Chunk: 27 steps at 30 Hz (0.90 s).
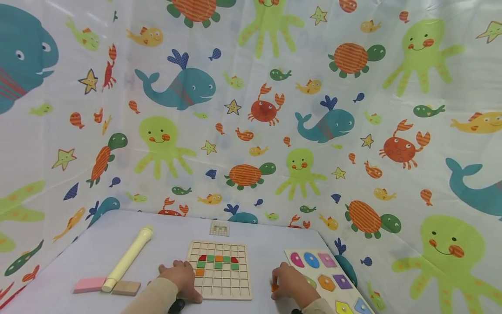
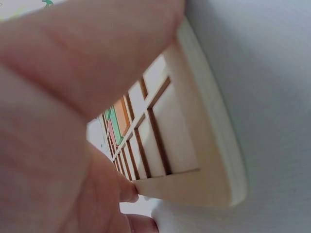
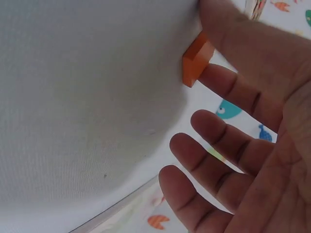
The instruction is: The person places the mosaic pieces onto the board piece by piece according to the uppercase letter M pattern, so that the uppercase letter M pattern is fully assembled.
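Note:
A square wooden grid board (image 1: 221,281) lies on the table, with green, red and orange tiles (image 1: 218,265) in some of its upper and left cells. My left hand (image 1: 178,279) holds the board at its near left corner. In the left wrist view, the thumb (image 2: 97,43) reaches across that corner and fingertips (image 2: 129,190) touch another side. To the right of the board, my right hand (image 1: 292,285) pinches an orange tile (image 3: 197,58) between thumb and index finger. The tile is low over the table; the other fingers (image 3: 214,155) spread away from it, slightly bent.
A shape puzzle board (image 1: 326,282) with knobbed pieces lies beyond my right hand. At the left are a pale yellow stick (image 1: 129,257), a pink block (image 1: 89,285) and a brown block (image 1: 126,288). A small patterned card (image 1: 219,228) lies behind the grid board. Printed curtains surround the table.

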Tool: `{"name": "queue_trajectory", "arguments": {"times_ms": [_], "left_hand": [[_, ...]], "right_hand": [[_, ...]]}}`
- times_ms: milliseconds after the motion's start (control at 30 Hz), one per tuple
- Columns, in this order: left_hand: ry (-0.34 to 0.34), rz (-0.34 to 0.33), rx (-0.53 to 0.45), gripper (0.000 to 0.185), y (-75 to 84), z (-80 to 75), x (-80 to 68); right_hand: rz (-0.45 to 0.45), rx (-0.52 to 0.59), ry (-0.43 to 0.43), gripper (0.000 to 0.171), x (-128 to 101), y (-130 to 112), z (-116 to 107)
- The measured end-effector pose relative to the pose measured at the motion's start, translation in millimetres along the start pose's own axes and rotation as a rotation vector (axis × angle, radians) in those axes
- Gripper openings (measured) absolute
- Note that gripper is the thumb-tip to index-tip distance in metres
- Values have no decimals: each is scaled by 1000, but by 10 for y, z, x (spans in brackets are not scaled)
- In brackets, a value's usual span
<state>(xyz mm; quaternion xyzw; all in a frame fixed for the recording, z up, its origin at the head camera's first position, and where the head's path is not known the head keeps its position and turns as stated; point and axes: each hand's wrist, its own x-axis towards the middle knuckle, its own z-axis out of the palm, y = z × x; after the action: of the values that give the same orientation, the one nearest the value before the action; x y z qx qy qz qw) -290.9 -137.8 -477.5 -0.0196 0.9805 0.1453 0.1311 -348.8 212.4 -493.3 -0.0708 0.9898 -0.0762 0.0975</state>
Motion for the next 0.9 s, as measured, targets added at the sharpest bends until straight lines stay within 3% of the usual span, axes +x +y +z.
{"name": "queue_trajectory", "arguments": {"times_ms": [267,600,900], "left_hand": [[11,20,15,120,-17,3,13],[10,20,23,119,-18,8,8],[4,13,35,119,2,7,3]], "right_hand": [[-76,-22,54,23,-34,-145,-39],[-300,52,210,27,52,-631,-56],[-297,15,192,26,245,-935,4]]}}
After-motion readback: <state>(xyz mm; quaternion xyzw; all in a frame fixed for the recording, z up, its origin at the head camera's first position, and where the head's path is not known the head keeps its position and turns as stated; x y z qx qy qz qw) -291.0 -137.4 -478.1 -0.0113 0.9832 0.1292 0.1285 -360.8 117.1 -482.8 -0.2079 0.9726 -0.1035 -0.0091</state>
